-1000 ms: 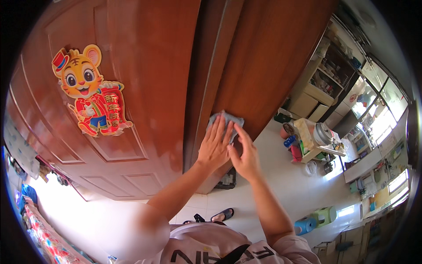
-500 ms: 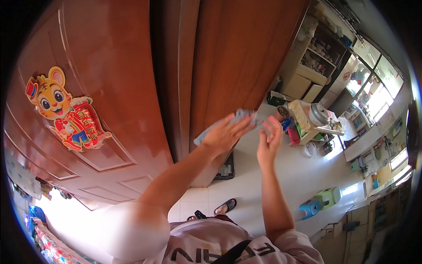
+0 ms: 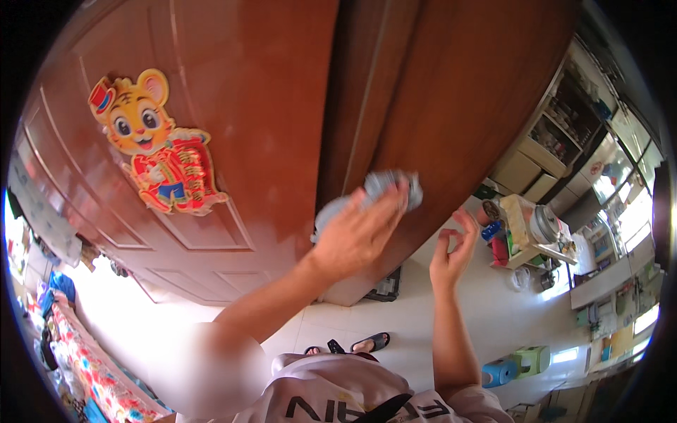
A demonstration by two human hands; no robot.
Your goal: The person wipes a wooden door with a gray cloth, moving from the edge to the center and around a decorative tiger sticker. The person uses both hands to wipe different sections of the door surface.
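Observation:
My left hand (image 3: 358, 236) reaches up with its fingers closed on a grey-blue cloth (image 3: 388, 185). The cloth bunches at the fingertips, slightly blurred, and more of it shows beside the palm. Behind it is the lower part of a reddish-brown wooden panel (image 3: 479, 92) and its frame; whether the cloth touches the wood I cannot tell. To the right, my right hand (image 3: 451, 255) is raised with nothing in it, its fingers loosely curved and apart from the thumb. A brown door (image 3: 275, 106) on the left carries a cartoon tiger cutout (image 3: 144, 130).
A black object (image 3: 385, 287) lies on the floor by the panel's foot. Farther right stand a small table with a metal pot (image 3: 544, 224), a shelf cabinet (image 3: 539, 151), and blue and green stools (image 3: 530, 361). A flowered cover (image 3: 95, 352) is at lower left.
The view has turned, so door and panel sit farther right. My left hand with the cloth has moved left across the panel, toward the frame. My right hand stays raised and empty.

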